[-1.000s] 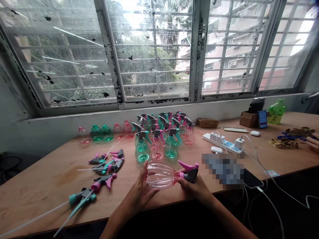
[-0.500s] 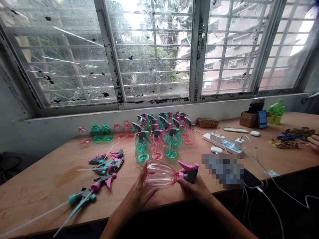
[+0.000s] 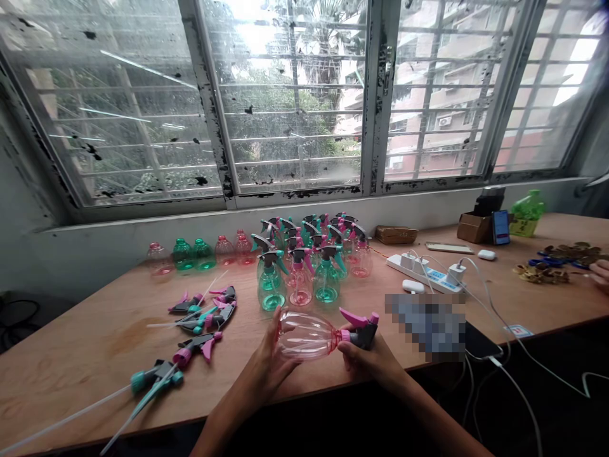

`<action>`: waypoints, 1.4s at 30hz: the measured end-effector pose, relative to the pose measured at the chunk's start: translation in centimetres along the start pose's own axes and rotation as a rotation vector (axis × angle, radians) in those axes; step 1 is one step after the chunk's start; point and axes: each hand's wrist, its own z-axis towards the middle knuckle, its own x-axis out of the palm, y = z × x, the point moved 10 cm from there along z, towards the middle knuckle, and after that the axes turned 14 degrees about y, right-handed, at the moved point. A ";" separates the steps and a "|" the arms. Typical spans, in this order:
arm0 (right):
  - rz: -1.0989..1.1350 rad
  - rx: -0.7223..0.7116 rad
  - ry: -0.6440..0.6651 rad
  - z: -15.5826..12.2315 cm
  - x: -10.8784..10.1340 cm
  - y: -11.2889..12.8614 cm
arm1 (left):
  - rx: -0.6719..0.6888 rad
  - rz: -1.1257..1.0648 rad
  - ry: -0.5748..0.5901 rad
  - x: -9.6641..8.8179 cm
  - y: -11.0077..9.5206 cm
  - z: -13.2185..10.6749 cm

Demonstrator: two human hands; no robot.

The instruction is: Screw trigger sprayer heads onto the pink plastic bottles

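Note:
A clear pink spray bottle (image 3: 307,336) lies on its side in my hands, just above the front edge of the wooden table (image 3: 95,343). My left hand (image 3: 269,365) wraps round the bottle's body. My right hand (image 3: 368,358) grips the grey and pink trigger head (image 3: 361,329) fitted on the bottle's neck. Behind the bottle stands a cluster of finished pink and teal spray bottles (image 3: 309,260). Loose trigger heads with long dip tubes (image 3: 200,317) lie to the left.
Capless pink and green bottles (image 3: 200,252) line the back left. A power strip (image 3: 428,270) with cables, a phone (image 3: 500,226), small boxes and a green bottle (image 3: 527,212) sit to the right. Another person's hand (image 3: 600,274) rests at the right edge by small dark parts.
The bottle and both hands have shifted very slightly; the grip is the same. The other person's hand at the right edge has drawn back a little.

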 end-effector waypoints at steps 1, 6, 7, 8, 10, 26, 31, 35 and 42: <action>-0.003 0.002 0.006 0.0 0.0 -0.1 | 0.002 -0.015 0.017 0.1 0.0 0.0; -0.005 0.005 0.010 -0.1 0.0 0.1 | 0.007 -0.011 0.068 -0.1 -1.0 -0.1; -0.006 0.003 0.011 0.0 0.0 0.2 | 0.004 -0.012 0.063 -0.2 -1.2 0.0; -0.008 -0.001 0.013 0.0 0.1 0.4 | 0.004 -0.019 0.054 -0.3 -1.3 0.1; -0.015 -0.010 0.013 0.1 0.2 0.8 | 0.011 -0.033 0.037 -0.2 -1.3 0.3; -0.020 0.007 0.006 0.0 0.7 1.6 | 0.006 -0.004 0.006 -0.3 -1.0 0.2; 0.018 -0.011 0.009 0.0 0.4 0.8 | -0.009 0.009 -0.029 -0.3 0.0 0.1; 0.032 -0.037 0.011 0.1 0.2 0.3 | 0.006 -0.044 0.067 0.1 -0.4 -0.1; -0.017 -0.053 0.010 0.1 -0.2 0.7 | -0.002 0.014 0.032 -0.4 -1.0 -0.3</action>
